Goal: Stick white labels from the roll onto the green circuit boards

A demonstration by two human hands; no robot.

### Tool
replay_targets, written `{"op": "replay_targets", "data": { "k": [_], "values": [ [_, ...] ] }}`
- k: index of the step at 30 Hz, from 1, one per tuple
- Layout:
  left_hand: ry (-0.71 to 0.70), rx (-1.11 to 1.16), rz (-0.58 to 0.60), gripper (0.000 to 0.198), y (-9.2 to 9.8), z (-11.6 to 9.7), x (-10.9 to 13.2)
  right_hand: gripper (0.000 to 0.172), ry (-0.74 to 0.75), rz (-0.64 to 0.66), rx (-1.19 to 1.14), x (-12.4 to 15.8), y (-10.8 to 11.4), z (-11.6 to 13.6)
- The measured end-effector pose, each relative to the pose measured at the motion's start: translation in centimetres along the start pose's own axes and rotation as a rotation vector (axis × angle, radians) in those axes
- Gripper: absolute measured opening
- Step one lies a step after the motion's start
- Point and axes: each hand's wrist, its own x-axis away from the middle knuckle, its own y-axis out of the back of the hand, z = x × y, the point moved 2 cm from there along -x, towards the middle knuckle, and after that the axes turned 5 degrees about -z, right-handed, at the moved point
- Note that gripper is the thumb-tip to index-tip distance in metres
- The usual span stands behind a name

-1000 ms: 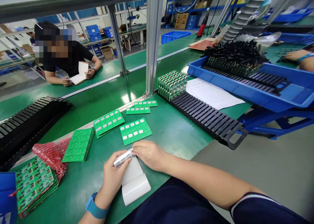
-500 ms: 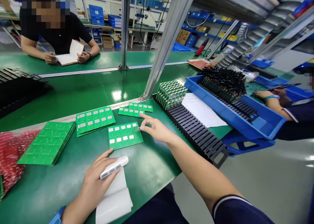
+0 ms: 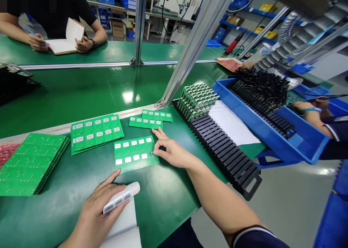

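Note:
My left hand (image 3: 102, 208) is closed around a folded strip of white printed labels (image 3: 121, 197), and its forefinger reaches the near edge of a green circuit board panel (image 3: 137, 164). White labels sit in two rows on that panel, with a bare spot at the lower right. Beside this spot, my right hand (image 3: 170, 150) pinches thumb and forefinger together over the panel's right edge; a label between them is mostly hidden. White backing paper (image 3: 123, 228) trails below my left hand. Two narrow labelled panels (image 3: 146, 123) lie just beyond.
A labelled stack of panels (image 3: 96, 133) and a plain stack (image 3: 32, 164) lie left. To the right stand a black slotted rack (image 3: 225, 146) holding upright boards (image 3: 198, 99), and a blue bin (image 3: 307, 139) of cables. A metal post (image 3: 187, 56) rises ahead. A person (image 3: 67, 16) sits opposite with a notebook.
My right hand's pinched fingertips have moved down the panel's right edge, from the upper row to the lower. The whole view has tilted down. My left hand keeps its hold on the label strip.

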Motion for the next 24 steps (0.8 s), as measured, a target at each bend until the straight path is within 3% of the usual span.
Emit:
{"op": "replay_targets", "data": {
  "k": [24],
  "values": [
    [0.009,0.007,0.01,0.012,-0.08,-0.09,0.03,0.01,-0.024,0.027,0.087,-0.07,-0.3,0.29]
  ]
}}
